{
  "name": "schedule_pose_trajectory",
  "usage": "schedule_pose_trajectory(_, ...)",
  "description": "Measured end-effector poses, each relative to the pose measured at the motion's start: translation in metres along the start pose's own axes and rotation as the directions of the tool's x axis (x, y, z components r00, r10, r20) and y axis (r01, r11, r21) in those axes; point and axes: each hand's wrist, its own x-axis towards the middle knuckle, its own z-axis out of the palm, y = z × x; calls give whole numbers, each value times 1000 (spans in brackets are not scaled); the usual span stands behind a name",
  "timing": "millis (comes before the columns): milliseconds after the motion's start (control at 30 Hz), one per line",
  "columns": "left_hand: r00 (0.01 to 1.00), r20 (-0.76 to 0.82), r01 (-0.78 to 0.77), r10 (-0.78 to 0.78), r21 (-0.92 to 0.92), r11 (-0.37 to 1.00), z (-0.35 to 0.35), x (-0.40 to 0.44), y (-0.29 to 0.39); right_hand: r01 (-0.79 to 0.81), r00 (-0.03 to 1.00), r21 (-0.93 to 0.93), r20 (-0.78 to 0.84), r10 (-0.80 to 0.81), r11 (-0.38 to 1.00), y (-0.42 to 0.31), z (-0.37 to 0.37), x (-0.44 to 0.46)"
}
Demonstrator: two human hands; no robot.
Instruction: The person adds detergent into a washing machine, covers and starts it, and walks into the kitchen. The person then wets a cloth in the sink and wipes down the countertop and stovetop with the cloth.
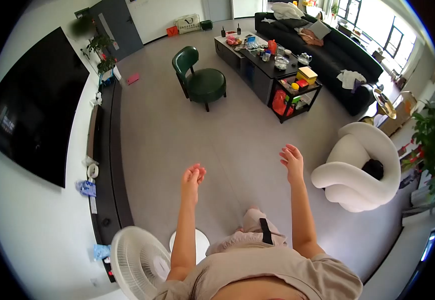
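My left hand [193, 176] is raised in front of my body over the bare grey floor [237, 150]. Its fingers are loosely bent, and nothing shows in them. At about the same height, my right hand [292, 160] is held out with its fingers somewhat apart, also holding nothing. Neither hand touches any object. The white fan [140, 260] stands below and left of my left forearm, with its round white base [202, 242] partly behind that arm. Nearest to my right hand is a white rounded armchair [350, 175], off to the right with a black item [374, 169] on it.
A green chair [205, 82] stands ahead. Beyond it are a cluttered coffee table [250, 60], a small black side table [297, 95] and a black sofa [335, 62]. Along the left wall run a low dark cabinet [110, 150] and a large television [37, 110].
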Motion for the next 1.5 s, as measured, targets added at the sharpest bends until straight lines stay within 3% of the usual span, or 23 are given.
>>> schedule_pose_trajectory(133, 997, -80, -19, 18, -15, 1000, -9, 112, 12, -37, 999, 2, -5, 37, 999, 8, 61, 107)
schedule_pose_trajectory(267, 987, -156, -47, 37, -60, 997, -12, 218, 38, -8, 994, 19, 112, 6, 1000, 16, 141, 230)
schedule_pose_trajectory(333, 974, -228, -33, 12, -87, 996, -14, 273, 61, -8, 989, -27, 147, 12, 1000, 1, 202, 288)
schedule_pose_trajectory(433, 966, -231, -144, 119, -95, 985, -33, 340, 92, -10, 962, -37, 272, 20, 999, 4, 298, 359)
schedule_pose_trajectory(533, 909, -386, -194, 160, -51, 980, -53, 389, 130, -8, 911, -108, 408, 51, 994, -3, 401, 404)
schedule_pose_trajectory(767, 854, -504, -185, 128, -65, 981, -165, 549, 179, -87, 820, -116, 556, 137, 989, 29, 627, 502)
schedule_pose_trajectory(900, 836, -536, -188, 117, -80, 979, -228, 663, 230, -118, 840, -171, 509, 191, 978, 58, 746, 571)
schedule_pose_trajectory(1033, 838, -534, -181, 110, -82, 980, -260, 781, 299, -117, 863, -99, 483, 151, 988, 43, 847, 643)
schedule_pose_trajectory(1300, 932, -361, -67, 40, -65, 996, -297, 1025, 378, -150, 946, -3, 289, 145, 989, 57, 973, 799)
schedule_pose_trajectory(1500, 940, -340, -68, 26, -113, 991, -318, 1229, 421, -140, 948, 11, 290, 131, 990, 74, 1108, 968)
